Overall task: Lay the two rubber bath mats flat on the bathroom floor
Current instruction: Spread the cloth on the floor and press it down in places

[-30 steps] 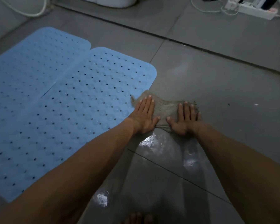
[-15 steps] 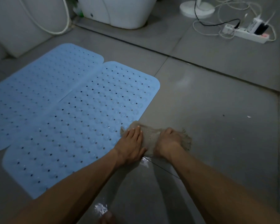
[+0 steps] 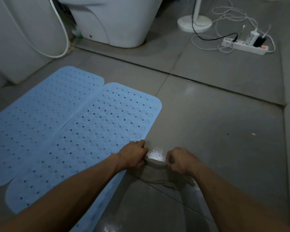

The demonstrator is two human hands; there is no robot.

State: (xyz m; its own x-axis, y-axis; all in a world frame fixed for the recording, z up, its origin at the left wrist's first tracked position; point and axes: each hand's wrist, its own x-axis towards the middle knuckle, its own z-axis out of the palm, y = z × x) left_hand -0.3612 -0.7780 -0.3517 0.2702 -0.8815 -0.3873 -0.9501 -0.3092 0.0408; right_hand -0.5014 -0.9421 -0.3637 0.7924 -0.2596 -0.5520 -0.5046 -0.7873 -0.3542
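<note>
Mats: two blue rubber mats point(image 3: 70, 131) lie flat, side by side, to the left of both hands, their long axes running away up-left.
Nearer hand: left hand point(image 3: 132, 154) sits at the near mat's right edge.
Grip: left hand and right hand point(image 3: 179, 160) each clench an end of a grey cloth point(image 3: 157, 173) on the wet floor point(image 3: 216, 131).
Judgement: laying looks done.

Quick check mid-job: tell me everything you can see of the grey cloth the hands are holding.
The grey cloth looks like a thin, limp rag of woven fabric, dull grey-beige. The left hand and right hand each grip its upper edge, pulled taut between them; the rest hangs bunched toward the floor, its frayed lower edge trailing near the right wrist. It sits just right of the near blue mat, by a wet, shiny patch.
</note>
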